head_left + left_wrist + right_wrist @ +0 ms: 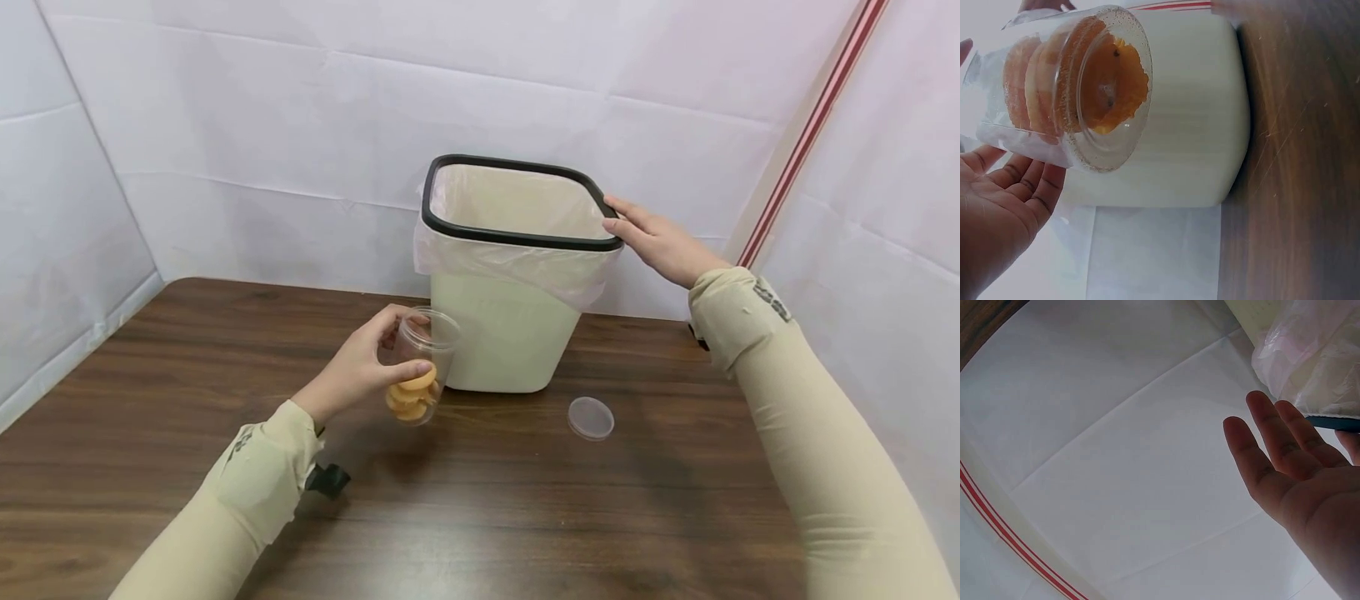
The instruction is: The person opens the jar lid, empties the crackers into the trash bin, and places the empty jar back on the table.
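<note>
My left hand [360,362] grips a clear plastic jar [441,346] around its side, thumb in front and fingers behind. Several flat, round orange pieces [410,400] lie in the jar's lower part; through its base in the left wrist view, one piece [1113,84] shows a ragged edge. The jar is uncapped and held just in front of a pale green trash bin [495,333]. At the bin's right side, my right hand [663,246] touches the black rim [517,237] with its fingertips, and the right wrist view shows extended fingers [1266,428].
A pinkish plastic liner [510,267] is folded over the bin's top under the rim. The clear round lid [591,418] lies on the brown wooden table [487,517], right of the bin's base. White sheeting [285,125] surrounds the table, with a red-striped strip [810,133] at right.
</note>
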`<action>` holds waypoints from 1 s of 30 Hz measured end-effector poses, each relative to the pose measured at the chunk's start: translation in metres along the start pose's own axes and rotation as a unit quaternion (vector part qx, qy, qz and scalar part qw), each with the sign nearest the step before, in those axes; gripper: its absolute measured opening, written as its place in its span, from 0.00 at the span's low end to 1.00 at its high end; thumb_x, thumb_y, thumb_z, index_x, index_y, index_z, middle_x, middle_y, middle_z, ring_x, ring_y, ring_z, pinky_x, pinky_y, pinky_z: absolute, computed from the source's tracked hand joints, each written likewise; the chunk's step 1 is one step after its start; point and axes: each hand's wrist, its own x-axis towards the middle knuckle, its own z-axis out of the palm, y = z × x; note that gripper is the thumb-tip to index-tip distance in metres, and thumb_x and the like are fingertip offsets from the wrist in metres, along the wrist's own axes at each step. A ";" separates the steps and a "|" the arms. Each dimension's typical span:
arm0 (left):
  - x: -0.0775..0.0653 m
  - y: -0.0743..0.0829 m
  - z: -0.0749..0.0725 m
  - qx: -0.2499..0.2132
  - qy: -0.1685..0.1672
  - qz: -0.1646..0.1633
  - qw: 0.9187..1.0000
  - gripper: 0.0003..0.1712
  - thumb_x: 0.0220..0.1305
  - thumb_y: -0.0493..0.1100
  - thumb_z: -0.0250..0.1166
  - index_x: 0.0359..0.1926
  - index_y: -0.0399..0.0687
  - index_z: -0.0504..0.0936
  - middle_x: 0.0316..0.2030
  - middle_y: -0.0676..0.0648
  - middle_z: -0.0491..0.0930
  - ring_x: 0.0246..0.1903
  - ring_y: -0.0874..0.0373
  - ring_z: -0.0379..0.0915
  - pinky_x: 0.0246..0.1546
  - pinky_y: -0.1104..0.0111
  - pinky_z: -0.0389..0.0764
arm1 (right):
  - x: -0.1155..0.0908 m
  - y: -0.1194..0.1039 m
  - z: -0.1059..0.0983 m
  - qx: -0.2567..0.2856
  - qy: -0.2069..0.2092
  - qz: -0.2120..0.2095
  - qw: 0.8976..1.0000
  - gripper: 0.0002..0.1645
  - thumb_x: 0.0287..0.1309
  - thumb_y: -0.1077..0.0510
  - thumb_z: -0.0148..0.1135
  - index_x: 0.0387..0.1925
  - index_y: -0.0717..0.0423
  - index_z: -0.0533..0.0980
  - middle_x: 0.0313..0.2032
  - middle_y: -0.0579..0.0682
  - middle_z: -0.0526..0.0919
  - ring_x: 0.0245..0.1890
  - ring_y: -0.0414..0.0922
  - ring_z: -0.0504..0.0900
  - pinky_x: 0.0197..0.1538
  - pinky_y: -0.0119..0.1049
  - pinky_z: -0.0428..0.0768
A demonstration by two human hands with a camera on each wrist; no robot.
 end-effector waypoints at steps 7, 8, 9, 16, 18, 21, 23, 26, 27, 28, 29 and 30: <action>0.001 0.000 -0.021 0.021 0.020 -0.022 0.999 0.30 0.56 0.46 0.69 0.59 0.45 0.71 0.48 0.44 0.76 0.41 0.55 0.70 0.45 0.62 0.73 | 0.003 -0.003 0.002 0.010 0.000 -0.003 1.000 0.40 0.69 0.33 0.34 0.76 0.41 0.43 0.77 0.50 0.44 0.76 0.55 0.42 0.73 0.59 0.47; 0.001 0.001 -0.025 0.022 0.021 -0.027 0.999 0.30 0.57 0.46 0.69 0.60 0.46 0.71 0.48 0.44 0.76 0.41 0.55 0.70 0.44 0.63 0.72 | 0.003 -0.003 0.002 0.011 0.001 -0.004 1.000 0.40 0.69 0.34 0.34 0.76 0.42 0.43 0.77 0.51 0.44 0.76 0.55 0.42 0.73 0.59 0.47; 0.002 0.001 -0.028 0.024 0.022 -0.032 0.999 0.31 0.57 0.46 0.69 0.60 0.46 0.70 0.47 0.44 0.76 0.40 0.55 0.70 0.43 0.64 0.72 | 0.004 -0.003 0.002 0.011 0.001 -0.004 1.000 0.40 0.69 0.34 0.34 0.76 0.42 0.43 0.77 0.51 0.44 0.76 0.55 0.42 0.73 0.59 0.47; 0.003 0.003 -0.051 0.052 0.017 -0.061 0.997 0.32 0.60 0.49 0.67 0.62 0.45 0.68 0.45 0.43 0.75 0.40 0.53 0.70 0.42 0.63 0.72 | 0.005 -0.005 0.002 0.017 -0.001 -0.009 1.000 0.40 0.70 0.35 0.35 0.76 0.43 0.43 0.77 0.52 0.43 0.77 0.55 0.41 0.74 0.59 0.47; 0.005 0.002 -0.056 0.064 0.016 -0.065 0.996 0.32 0.60 0.50 0.67 0.62 0.45 0.68 0.45 0.42 0.74 0.40 0.53 0.70 0.42 0.63 0.72 | 0.005 -0.005 0.002 0.020 -0.001 -0.011 1.000 0.40 0.70 0.35 0.35 0.76 0.44 0.43 0.77 0.52 0.43 0.77 0.55 0.40 0.74 0.59 0.46; 0.009 0.002 -0.061 0.080 0.016 -0.067 0.994 0.32 0.59 0.51 0.67 0.61 0.44 0.68 0.45 0.42 0.74 0.40 0.52 0.69 0.42 0.63 0.71 | 0.005 -0.005 0.002 0.024 0.000 -0.013 1.000 0.40 0.70 0.36 0.35 0.76 0.45 0.43 0.77 0.52 0.42 0.77 0.55 0.40 0.74 0.59 0.47; 0.011 0.002 -0.065 0.088 0.016 -0.068 0.994 0.32 0.59 0.51 0.67 0.60 0.44 0.68 0.45 0.42 0.75 0.40 0.52 0.70 0.42 0.63 0.71 | 0.005 -0.005 0.002 0.022 0.000 -0.011 1.000 0.40 0.70 0.35 0.35 0.76 0.45 0.43 0.77 0.52 0.42 0.77 0.55 0.40 0.74 0.58 0.46; 0.016 0.003 -0.070 0.096 0.017 -0.067 0.993 0.32 0.59 0.51 0.67 0.60 0.43 0.68 0.45 0.41 0.75 0.41 0.51 0.71 0.42 0.63 0.72 | 0.006 -0.004 0.003 0.018 -0.001 -0.009 1.000 0.40 0.70 0.35 0.34 0.76 0.44 0.43 0.77 0.51 0.42 0.77 0.54 0.40 0.74 0.58 0.46; 0.017 0.004 -0.071 0.096 0.016 -0.067 0.993 0.33 0.59 0.51 0.67 0.60 0.42 0.68 0.45 0.41 0.75 0.41 0.51 0.71 0.42 0.64 0.72 | 0.006 -0.004 0.003 0.016 -0.001 -0.008 1.000 0.40 0.70 0.34 0.34 0.76 0.44 0.43 0.77 0.51 0.42 0.77 0.54 0.40 0.74 0.58 0.46; 0.019 0.006 -0.073 0.097 0.016 -0.067 0.993 0.33 0.59 0.51 0.67 0.61 0.42 0.67 0.45 0.41 0.76 0.41 0.51 0.72 0.42 0.64 0.73 | 0.006 -0.004 0.003 0.014 -0.001 -0.007 1.000 0.41 0.70 0.34 0.34 0.76 0.44 0.43 0.77 0.51 0.42 0.77 0.54 0.40 0.74 0.58 0.45; 0.021 0.007 -0.075 0.096 0.017 -0.064 0.993 0.33 0.59 0.50 0.67 0.61 0.41 0.67 0.45 0.40 0.75 0.42 0.51 0.72 0.42 0.65 0.73 | 0.007 -0.005 0.003 0.013 -0.001 -0.006 1.000 0.41 0.70 0.34 0.34 0.76 0.44 0.43 0.77 0.51 0.42 0.77 0.54 0.40 0.74 0.58 0.45; 0.022 0.009 -0.077 0.096 0.017 -0.063 0.993 0.33 0.59 0.50 0.67 0.61 0.41 0.67 0.45 0.40 0.75 0.42 0.51 0.72 0.42 0.66 0.73 | 0.007 -0.005 0.003 0.013 -0.002 -0.006 1.000 0.41 0.69 0.34 0.34 0.76 0.43 0.42 0.77 0.50 0.42 0.77 0.54 0.40 0.74 0.58 0.45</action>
